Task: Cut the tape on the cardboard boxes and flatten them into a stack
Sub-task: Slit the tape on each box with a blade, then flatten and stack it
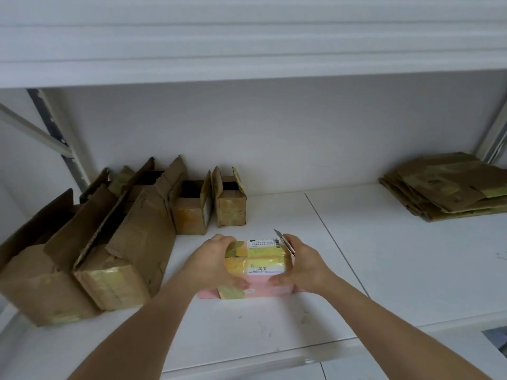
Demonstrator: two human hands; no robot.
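Note:
A small pink box [256, 259] wrapped in yellowish tape, with a white shipping label on top, stands on the white shelf [384, 256] in the middle. My left hand [216, 263] grips its left end. My right hand [300, 263] holds the right end and also grips a utility knife [284, 239], whose blade points up and away past the box's far right corner. An open pink flap lies flat on the shelf in front of the box.
Several open brown cardboard boxes [109, 242] stand in a row at the left, two small ones [230, 204] nearest the middle. A stack of flattened cardboard [450, 187] lies at the far right. Another shelf board [247, 58] hangs overhead.

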